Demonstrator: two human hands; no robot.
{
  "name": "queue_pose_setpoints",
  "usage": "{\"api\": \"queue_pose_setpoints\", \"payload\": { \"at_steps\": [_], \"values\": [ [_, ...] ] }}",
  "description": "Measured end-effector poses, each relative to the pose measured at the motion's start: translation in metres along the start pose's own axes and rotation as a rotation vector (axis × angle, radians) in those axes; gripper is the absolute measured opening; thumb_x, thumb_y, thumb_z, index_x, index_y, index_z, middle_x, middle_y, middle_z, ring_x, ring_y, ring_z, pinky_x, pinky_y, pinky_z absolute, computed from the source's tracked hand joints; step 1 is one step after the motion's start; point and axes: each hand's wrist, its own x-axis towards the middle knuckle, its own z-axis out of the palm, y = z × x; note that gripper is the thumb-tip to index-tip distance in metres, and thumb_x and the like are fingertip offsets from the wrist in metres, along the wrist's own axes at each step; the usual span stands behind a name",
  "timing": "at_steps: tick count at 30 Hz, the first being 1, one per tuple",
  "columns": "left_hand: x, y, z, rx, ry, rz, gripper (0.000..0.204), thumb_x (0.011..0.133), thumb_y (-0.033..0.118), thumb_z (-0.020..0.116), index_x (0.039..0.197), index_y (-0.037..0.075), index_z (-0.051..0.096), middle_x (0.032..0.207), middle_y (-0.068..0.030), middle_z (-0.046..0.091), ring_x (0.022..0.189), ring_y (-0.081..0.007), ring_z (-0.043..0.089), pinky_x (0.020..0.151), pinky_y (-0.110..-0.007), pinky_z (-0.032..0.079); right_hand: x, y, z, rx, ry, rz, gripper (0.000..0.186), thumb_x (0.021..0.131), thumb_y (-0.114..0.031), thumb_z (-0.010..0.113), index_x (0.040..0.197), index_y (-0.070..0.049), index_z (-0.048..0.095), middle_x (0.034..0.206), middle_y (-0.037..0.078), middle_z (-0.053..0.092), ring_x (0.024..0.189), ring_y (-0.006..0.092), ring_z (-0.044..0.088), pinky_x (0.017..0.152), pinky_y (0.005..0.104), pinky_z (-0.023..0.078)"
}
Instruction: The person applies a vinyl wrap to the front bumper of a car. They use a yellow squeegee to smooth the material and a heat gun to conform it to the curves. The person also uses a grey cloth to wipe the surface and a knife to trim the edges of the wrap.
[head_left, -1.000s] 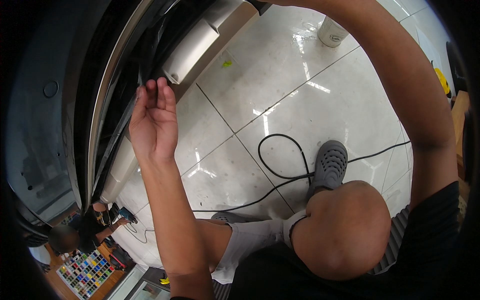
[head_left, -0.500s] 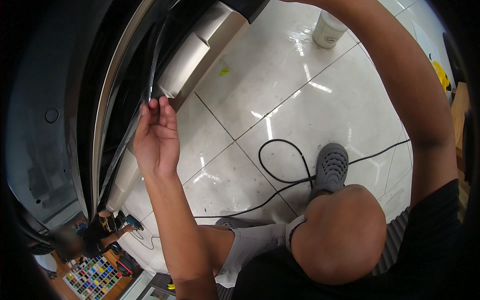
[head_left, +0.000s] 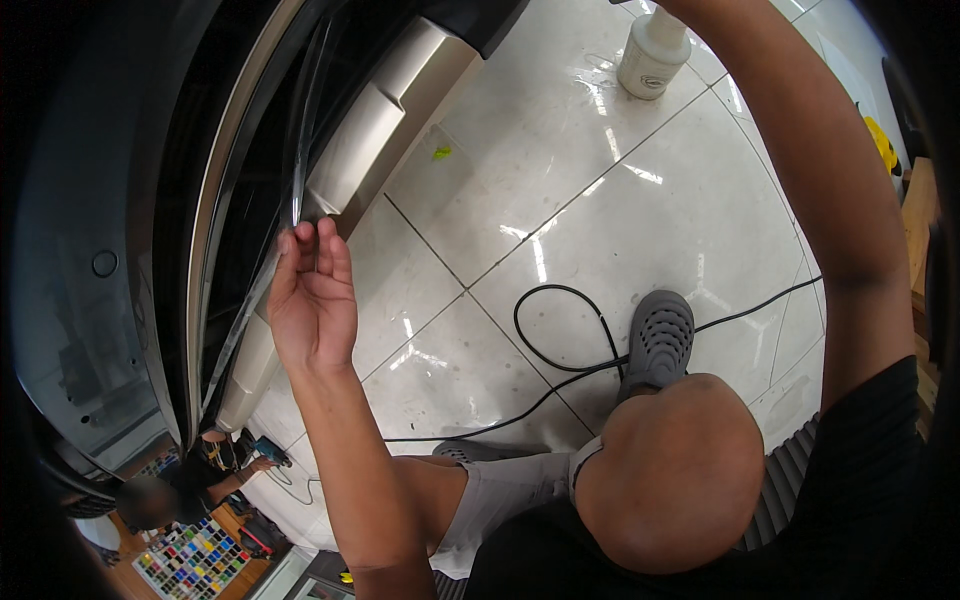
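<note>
My left hand (head_left: 316, 305) is raised palm up beside a dark car's bumper area. Its thumb and index finger pinch the edge of a clear plastic film (head_left: 299, 170), and the other fingers curl loosely. The film runs as a thin, shiny strip along the glossy black panel, above and below the hand. Silver-beige bumper trim (head_left: 365, 135) lies just beyond the fingertips. My right arm (head_left: 815, 150) arches to the top edge, where the hand is cut off near the neck of a white spray bottle (head_left: 654, 58); its fingers are hidden.
A black cable (head_left: 520, 310) loops over the tiled floor (head_left: 430, 350) near my grey clog (head_left: 662, 335). Another person (head_left: 190, 480) holds a teal power tool (head_left: 270, 452) at the lower left, by a board of colour samples (head_left: 192, 560). A green scrap (head_left: 442, 153) lies on the floor.
My left hand keeps its pinch on the film, which now stands farther off the panel above the fingers. More of the bottle's neck shows beside my right arm. The view has shifted slightly.
</note>
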Motion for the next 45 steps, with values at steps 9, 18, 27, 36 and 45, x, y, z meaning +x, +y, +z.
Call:
{"api": "queue_pose_setpoints", "payload": {
  "at_steps": [9,18,27,36,45],
  "values": [
    [-0.003,-0.001,0.001,-0.002,-0.018,-0.009,0.013,0.097,0.006,0.053,0.104,-0.003,0.060,0.101,-0.0147,0.067,0.106,-0.0274,0.064,0.095,-0.036,0.054,-0.005,0.010,0.001,-0.049,-0.035,-0.003,0.029,0.085,-0.012,0.063,0.113,-0.005,0.064,0.097,0.013,0.062,0.094,0.0287,0.061,0.085,0.0374,0.049],
    [-0.003,0.000,-0.002,-0.024,-0.032,-0.032,0.014,0.098,0.005,0.052,0.105,-0.004,0.059,0.101,-0.0161,0.067,0.106,-0.0283,0.064,0.095,-0.036,0.054,-0.006,0.013,-0.001,-0.026,-0.101,0.065,0.030,0.087,-0.013,0.062,0.116,-0.004,0.064,0.098,0.013,0.061,0.096,0.0275,0.060,0.086,0.0371,0.049],
    [-0.005,-0.004,-0.001,0.059,0.067,-0.013,0.012,0.097,0.011,0.056,0.100,0.001,0.062,0.099,-0.0104,0.068,0.102,-0.0241,0.066,0.092,-0.034,0.055,-0.010,0.019,-0.003,0.028,-0.114,0.127,0.027,0.093,-0.014,0.058,0.118,-0.007,0.064,0.098,0.012,0.061,0.097,0.0285,0.059,0.088,0.0394,0.048],
    [-0.011,-0.007,-0.006,0.032,0.077,-0.037,0.012,0.097,0.011,0.057,0.100,0.001,0.062,0.099,-0.0099,0.068,0.103,-0.0239,0.066,0.091,-0.034,0.055,-0.016,0.029,-0.004,0.055,-0.058,0.117,0.024,0.093,-0.013,0.057,0.115,-0.006,0.065,0.097,0.013,0.061,0.095,0.0296,0.059,0.086,0.0403,0.049],
    [-0.031,-0.008,-0.038,0.102,0.165,-0.078,0.010,0.094,0.013,0.061,0.100,0.005,0.064,0.097,-0.0075,0.067,0.098,-0.0234,0.065,0.087,-0.034,0.054,-0.015,0.026,-0.004,0.130,-0.115,0.172,0.025,0.093,-0.013,0.059,0.116,-0.006,0.065,0.095,0.013,0.062,0.091,0.0283,0.060,0.081,0.0410,0.049]
  ]
}}
